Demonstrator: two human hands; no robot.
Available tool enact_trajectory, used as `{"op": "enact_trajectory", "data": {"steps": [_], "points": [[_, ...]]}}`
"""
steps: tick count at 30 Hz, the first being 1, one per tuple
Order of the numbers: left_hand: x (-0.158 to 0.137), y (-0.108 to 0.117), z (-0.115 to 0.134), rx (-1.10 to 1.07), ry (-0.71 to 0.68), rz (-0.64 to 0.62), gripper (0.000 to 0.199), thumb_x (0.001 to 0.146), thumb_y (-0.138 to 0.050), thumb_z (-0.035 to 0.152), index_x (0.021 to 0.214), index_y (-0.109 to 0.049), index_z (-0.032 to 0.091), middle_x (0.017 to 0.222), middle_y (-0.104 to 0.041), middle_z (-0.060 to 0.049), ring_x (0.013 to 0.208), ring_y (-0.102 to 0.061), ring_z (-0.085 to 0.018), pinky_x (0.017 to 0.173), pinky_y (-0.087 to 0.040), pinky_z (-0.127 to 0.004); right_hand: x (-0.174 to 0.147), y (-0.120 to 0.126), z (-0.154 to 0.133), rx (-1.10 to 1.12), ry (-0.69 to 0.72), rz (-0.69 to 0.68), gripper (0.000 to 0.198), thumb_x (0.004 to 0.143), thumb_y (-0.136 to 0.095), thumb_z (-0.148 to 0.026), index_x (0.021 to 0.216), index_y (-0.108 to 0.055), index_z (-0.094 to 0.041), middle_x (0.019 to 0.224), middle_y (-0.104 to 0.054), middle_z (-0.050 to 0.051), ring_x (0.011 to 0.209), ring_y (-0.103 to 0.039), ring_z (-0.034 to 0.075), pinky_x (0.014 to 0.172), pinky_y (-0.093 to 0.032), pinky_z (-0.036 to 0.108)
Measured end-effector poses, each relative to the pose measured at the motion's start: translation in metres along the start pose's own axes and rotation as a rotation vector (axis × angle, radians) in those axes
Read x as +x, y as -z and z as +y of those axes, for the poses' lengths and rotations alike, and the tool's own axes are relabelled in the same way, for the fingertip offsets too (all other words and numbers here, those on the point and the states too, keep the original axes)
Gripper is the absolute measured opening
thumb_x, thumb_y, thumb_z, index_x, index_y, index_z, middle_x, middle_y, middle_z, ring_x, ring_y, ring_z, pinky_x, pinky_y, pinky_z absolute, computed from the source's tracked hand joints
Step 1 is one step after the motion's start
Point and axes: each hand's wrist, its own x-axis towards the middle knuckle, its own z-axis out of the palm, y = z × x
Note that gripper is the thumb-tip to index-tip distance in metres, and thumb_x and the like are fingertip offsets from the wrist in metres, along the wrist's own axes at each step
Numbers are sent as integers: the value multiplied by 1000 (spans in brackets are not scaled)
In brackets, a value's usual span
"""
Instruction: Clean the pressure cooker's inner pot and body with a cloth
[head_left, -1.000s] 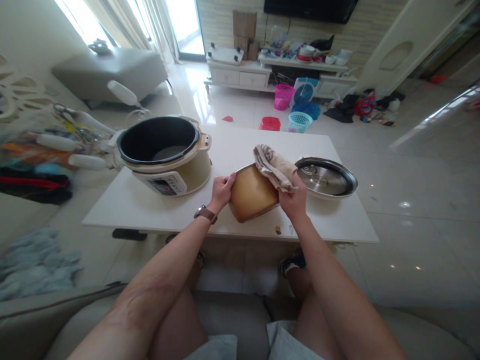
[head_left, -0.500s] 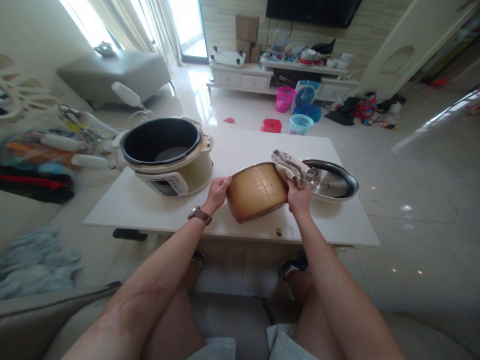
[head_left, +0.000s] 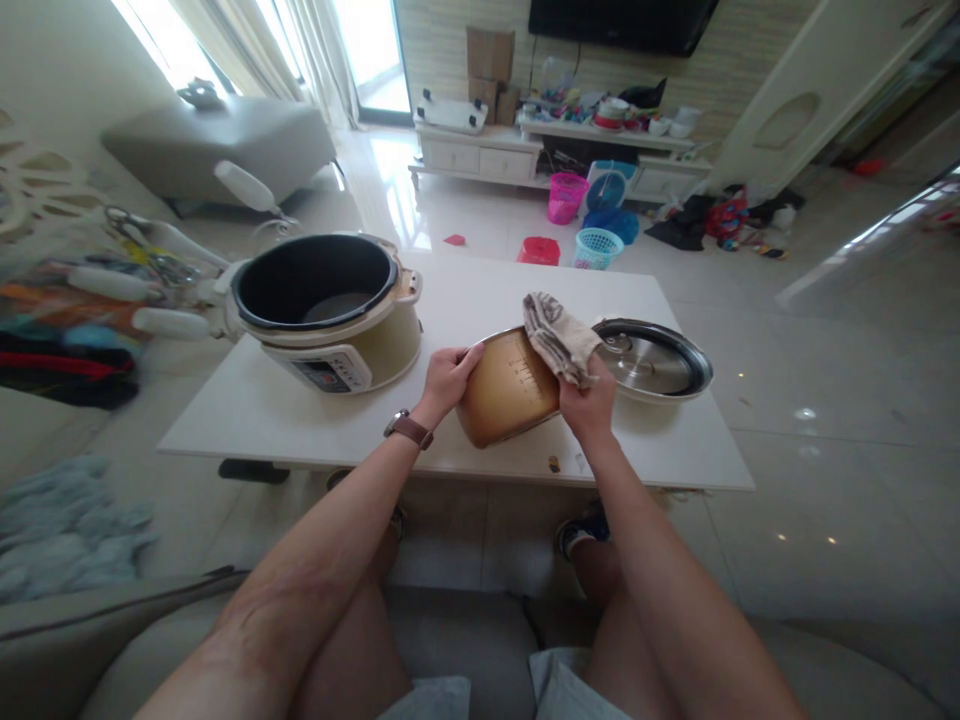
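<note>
A tan inner pot with level marks on its side is held tilted over the table. My left hand grips its left rim, thumb on top. My right hand is closed on a striped cloth, which drapes over the pot's right side. To the left stands the electric cooker body, its dark cavity uncovered and its control panel facing me. The round metal lid lies inner side up to the right of my right hand. The inside of the pot is mostly hidden.
The white table carries all of these, with two small stickers near its front edge. A white rack-like stand is by its left end. Beyond are baskets and a low cabinet.
My right hand has moved the cloth left, further over the pot's side, covering part of the level marks. My left hand has shifted slightly right on the rim.
</note>
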Motion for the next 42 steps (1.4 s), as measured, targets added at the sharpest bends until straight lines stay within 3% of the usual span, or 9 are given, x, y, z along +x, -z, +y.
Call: {"op": "enact_trajectory", "data": {"steps": [5, 8, 11, 16, 22, 28, 36, 42], "points": [[2, -1, -10, -4, -8, 4, 62, 89, -56, 65, 52, -31, 22, 55, -24, 4, 56, -23, -10, 53, -17, -29, -4, 8, -29, -141, 419, -251, 39, 100, -53, -47, 126, -74, -27, 137, -76, 10, 136, -65, 34, 110, -50, 50], [2, -1, -12, -9, 0, 9, 62, 88, -57, 65, 51, -32, 22, 53, -24, 4, 55, -23, -10, 53, -17, -29, -2, 9, -34, -142, 467, -286, 40, 102, -49, -46, 130, -71, -28, 140, -74, 8, 138, -64, 33, 110, -48, 48], [0, -1, -10, -3, 7, 20, 64, 90, -57, 64, 52, -28, 22, 54, -22, 4, 55, -21, -9, 53, -14, -30, 2, 8, -25, -138, 354, -218, 39, 101, -50, -43, 129, -71, -24, 132, -76, 12, 130, -67, 34, 106, -52, 48], [-2, 0, -11, -14, 13, 47, 65, 91, -59, 64, 54, -24, 22, 55, -20, 4, 55, -19, -9, 53, -13, -31, 4, 2, -6, -51, 72, -74, 25, 95, -59, -38, 107, -73, -21, 103, -79, 13, 102, -74, 33, 96, -59, 48], [-9, -2, -32, -77, 14, 111, 69, 88, -58, 72, 53, -24, 23, 56, -19, 4, 56, -17, -10, 54, -14, -31, 7, -6, 8, 142, -216, 55, 25, 90, -68, -37, 107, -78, -22, 107, -83, 11, 115, -75, 30, 110, -56, 47], [-12, 3, -46, -81, 52, 87, 67, 85, -51, 78, 53, -26, 25, 55, -22, 4, 57, -21, -11, 56, -16, -31, 7, -13, 37, 260, -482, 226, 35, 80, -75, -42, 104, -80, -17, 110, -84, 13, 115, -77, 32, 110, -58, 51], [-4, 10, -10, -73, -33, -27, 55, 89, -57, 60, 58, -30, 22, 61, -24, 4, 60, -24, -11, 58, -17, -30, 6, -11, 35, 241, -506, 234, 34, 76, -77, -44, 96, -81, -17, 109, -84, 16, 110, -79, 34, 110, -58, 53], [-2, 2, -9, -43, 2, -9, 58, 89, -59, 60, 56, -29, 22, 59, -22, 3, 59, -21, -10, 56, -16, -31, 6, -13, 35, 251, -502, 219, 32, 78, -75, -43, 97, -81, -17, 105, -85, 14, 111, -78, 34, 111, -56, 54]]}}
